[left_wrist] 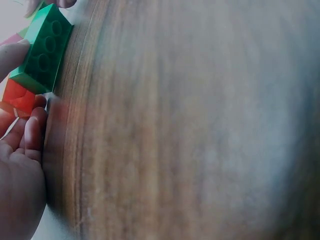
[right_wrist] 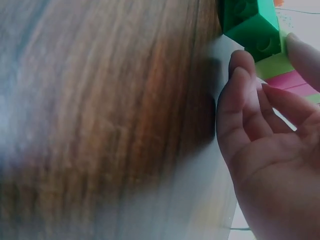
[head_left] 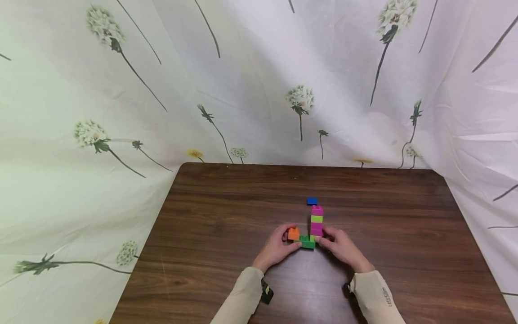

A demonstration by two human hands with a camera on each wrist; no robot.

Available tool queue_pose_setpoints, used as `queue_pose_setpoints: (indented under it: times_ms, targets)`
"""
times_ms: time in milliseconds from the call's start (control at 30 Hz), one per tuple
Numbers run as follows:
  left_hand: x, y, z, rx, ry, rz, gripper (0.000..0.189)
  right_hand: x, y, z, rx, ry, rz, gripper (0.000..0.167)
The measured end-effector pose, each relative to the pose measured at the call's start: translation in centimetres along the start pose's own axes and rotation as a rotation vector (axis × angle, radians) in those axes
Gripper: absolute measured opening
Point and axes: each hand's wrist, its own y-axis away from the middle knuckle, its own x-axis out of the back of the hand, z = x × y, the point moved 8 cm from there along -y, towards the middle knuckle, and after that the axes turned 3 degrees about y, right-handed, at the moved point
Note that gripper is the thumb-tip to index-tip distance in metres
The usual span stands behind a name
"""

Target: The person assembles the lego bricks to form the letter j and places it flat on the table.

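A joined structure of toy building bricks is held between both hands. Its base is a green brick (head_left: 307, 243), whose hollow underside shows in both wrist views. At its left end is an orange brick (head_left: 293, 233); at its right end rises a stack of lime and magenta bricks (head_left: 316, 229). My left hand (head_left: 277, 247) grips the left end, thumb on the green brick and fingers curled around the orange one. My right hand (head_left: 342, 246) holds the foot of the stack, its thumb at the lowest lime brick (right_wrist: 275, 65) and fingers partly hidden behind.
A blue brick (head_left: 311, 201) lies on the dark wooden table (head_left: 226, 202), just beyond the stack. A white cloth (head_left: 251, 90) with printed dandelions hangs behind the table and along its sides.
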Motion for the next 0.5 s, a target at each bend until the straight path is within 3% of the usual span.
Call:
queue_pose_setpoints:
  times_ms: [500]
  targets:
    - [-0.07,-0.06,0.07,-0.01,-0.029,0.009,0.056,-0.05,-0.09,0.04,-0.021,-0.04,0.032,0.048]
